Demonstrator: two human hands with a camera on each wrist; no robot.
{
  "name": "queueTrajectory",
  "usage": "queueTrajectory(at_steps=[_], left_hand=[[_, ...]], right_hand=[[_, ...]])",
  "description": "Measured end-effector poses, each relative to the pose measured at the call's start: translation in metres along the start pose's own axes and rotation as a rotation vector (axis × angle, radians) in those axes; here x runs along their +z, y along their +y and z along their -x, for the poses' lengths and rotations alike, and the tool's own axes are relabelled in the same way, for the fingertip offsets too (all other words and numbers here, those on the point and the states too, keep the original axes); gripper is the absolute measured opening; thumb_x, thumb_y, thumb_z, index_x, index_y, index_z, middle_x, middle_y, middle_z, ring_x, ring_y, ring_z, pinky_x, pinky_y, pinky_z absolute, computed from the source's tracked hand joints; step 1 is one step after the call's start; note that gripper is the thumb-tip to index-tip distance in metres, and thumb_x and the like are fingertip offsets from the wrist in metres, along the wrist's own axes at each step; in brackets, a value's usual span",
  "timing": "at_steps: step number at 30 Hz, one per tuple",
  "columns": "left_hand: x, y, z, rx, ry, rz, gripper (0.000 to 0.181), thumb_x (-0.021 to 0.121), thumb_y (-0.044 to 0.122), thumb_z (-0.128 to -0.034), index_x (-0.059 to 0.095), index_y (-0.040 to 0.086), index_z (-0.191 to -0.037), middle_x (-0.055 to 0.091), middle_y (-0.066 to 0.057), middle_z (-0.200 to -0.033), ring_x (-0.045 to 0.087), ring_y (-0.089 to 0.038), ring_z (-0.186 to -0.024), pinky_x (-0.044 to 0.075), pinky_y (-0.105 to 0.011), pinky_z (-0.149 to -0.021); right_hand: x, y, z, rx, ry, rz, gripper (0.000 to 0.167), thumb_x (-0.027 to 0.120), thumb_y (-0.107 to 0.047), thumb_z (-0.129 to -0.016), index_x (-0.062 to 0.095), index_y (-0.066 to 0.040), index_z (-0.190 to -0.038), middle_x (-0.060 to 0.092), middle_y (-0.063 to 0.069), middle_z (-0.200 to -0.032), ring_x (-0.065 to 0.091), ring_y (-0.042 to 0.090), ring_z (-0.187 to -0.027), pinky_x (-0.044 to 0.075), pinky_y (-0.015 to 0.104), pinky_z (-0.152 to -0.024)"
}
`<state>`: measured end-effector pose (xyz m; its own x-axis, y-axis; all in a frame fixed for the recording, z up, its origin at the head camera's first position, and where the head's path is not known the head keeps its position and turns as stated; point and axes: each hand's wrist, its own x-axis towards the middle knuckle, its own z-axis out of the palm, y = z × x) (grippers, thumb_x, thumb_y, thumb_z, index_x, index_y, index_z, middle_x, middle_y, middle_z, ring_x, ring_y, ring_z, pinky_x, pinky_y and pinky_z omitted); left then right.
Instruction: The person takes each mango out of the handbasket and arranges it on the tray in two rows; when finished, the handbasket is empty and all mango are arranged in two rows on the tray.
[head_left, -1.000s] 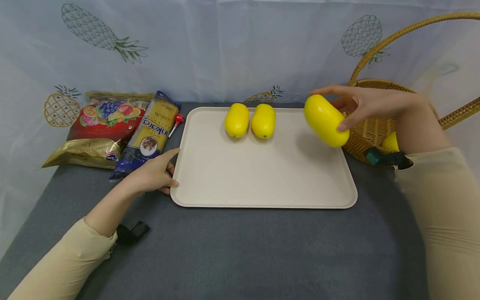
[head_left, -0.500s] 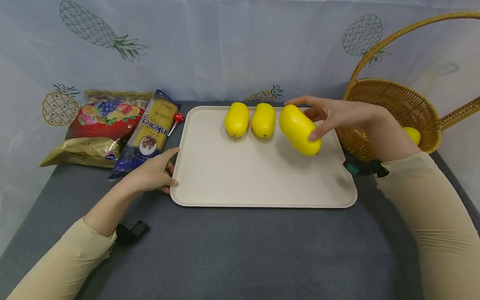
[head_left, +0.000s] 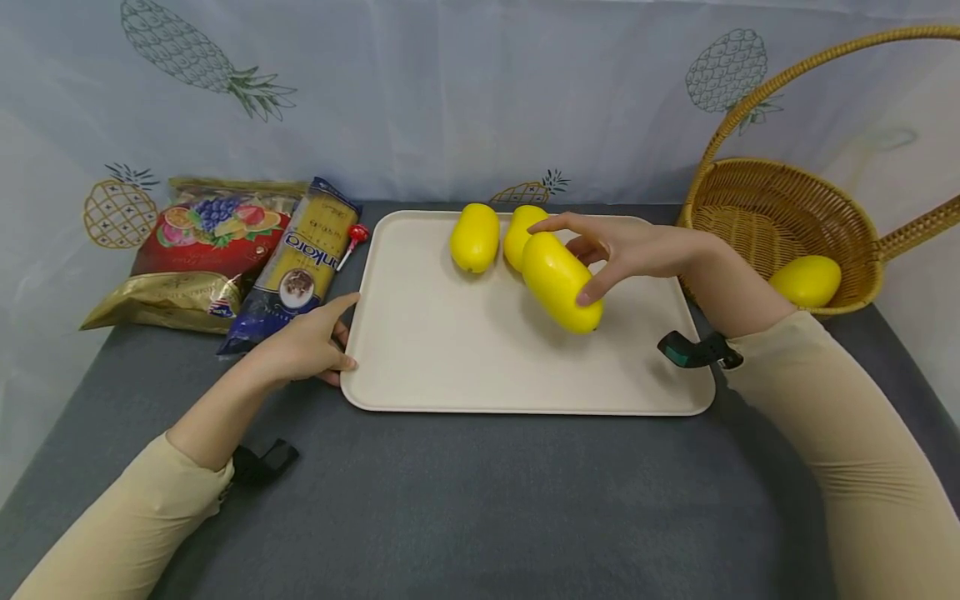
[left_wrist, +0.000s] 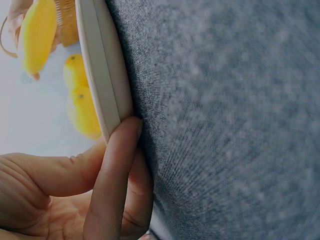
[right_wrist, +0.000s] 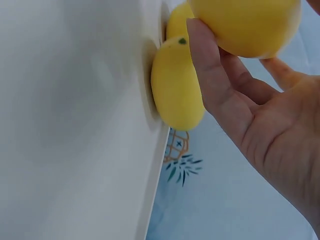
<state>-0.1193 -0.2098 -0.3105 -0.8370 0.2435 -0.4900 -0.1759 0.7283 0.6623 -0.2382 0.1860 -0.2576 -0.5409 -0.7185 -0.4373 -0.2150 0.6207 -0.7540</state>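
Note:
My right hand (head_left: 637, 248) holds a smooth, oblong yellow mango (head_left: 561, 282) between thumb and fingers, tilted above the beige tray (head_left: 427, 358). Its shadow falls on the tray below. Two similar yellow fruits lie side by side near the tray's back edge: a left mango (head_left: 475, 239) and a right mango (head_left: 516, 240), the latter partly hidden by the held one. At the tray's left side my left hand (head_left: 307, 346) pinches the rim; the left wrist view shows the thumb and fingers (left_wrist: 112, 175) on either side of it.
A wicker basket (head_left: 780, 196) with a tall handle stands at the back right, one more mango (head_left: 808, 281) inside. To the left lie a red and gold candy bag (head_left: 210, 242), a blue and yellow packet (head_left: 300, 267) and a red lollipop (head_left: 357, 235). A pineapple-print cloth hangs behind.
My right hand has carried the mango leftward from beside the basket, over the tray towards the two lying there. The mango in the basket has come into fuller view. My left hand stays put.

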Motion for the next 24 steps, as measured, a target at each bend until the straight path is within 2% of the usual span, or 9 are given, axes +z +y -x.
queueTrajectory(at_steps=[7, 13, 19, 24], left_hand=[[0.0, 0.0, -0.001, 0.004, -0.001, -0.004, 0.098, 0.069, -0.002, -0.0878, 0.002, 0.004, -0.159, 0.05, -0.024, -0.108, 0.062, -0.017, -0.073, 0.061, -0.031, -0.06], [0.0, 0.0, -0.001, 0.0, -0.001, -0.002, 0.098, 0.069, -0.002, -0.0877, 0.002, 0.005, -0.159, 0.05, -0.024, -0.108, 0.062, -0.017, -0.074, 0.061, -0.031, -0.061], [0.0, -0.001, -0.002, 0.003, 0.005, -0.001, 0.099, 0.069, -0.003, -0.0875, 0.002, 0.005, -0.159, 0.05, -0.023, -0.107, 0.062, -0.017, -0.074, 0.061, -0.032, -0.061], [0.001, -0.002, -0.002, 0.007, 0.006, 0.002, 0.099, 0.069, -0.002, -0.0877, 0.001, 0.005, -0.159, 0.05, -0.024, -0.108, 0.063, -0.017, -0.074, 0.061, -0.032, -0.061]], right_hand=[[0.013, -0.005, -0.013, -0.007, -0.013, -0.07, 0.092, 0.078, -0.017, -0.082, 0.021, -0.032, -0.153, 0.038, 0.005, -0.151, 0.045, 0.033, -0.137, 0.043, 0.05, -0.109], [0.024, -0.007, -0.024, 0.029, -0.029, -0.109, 0.092, 0.078, -0.02, -0.081, 0.021, -0.035, -0.152, 0.036, 0.006, -0.149, 0.039, 0.032, -0.139, 0.041, 0.048, -0.109], [0.035, -0.013, -0.033, 0.037, -0.048, -0.102, 0.094, 0.079, -0.023, -0.08, 0.019, -0.034, -0.152, 0.035, 0.005, -0.15, 0.038, 0.031, -0.139, 0.045, 0.045, -0.108], [0.045, -0.02, -0.038, 0.037, -0.044, -0.088, 0.094, 0.08, -0.024, -0.079, 0.021, -0.033, -0.151, 0.038, 0.006, -0.147, 0.043, 0.03, -0.134, 0.05, 0.039, -0.101]])
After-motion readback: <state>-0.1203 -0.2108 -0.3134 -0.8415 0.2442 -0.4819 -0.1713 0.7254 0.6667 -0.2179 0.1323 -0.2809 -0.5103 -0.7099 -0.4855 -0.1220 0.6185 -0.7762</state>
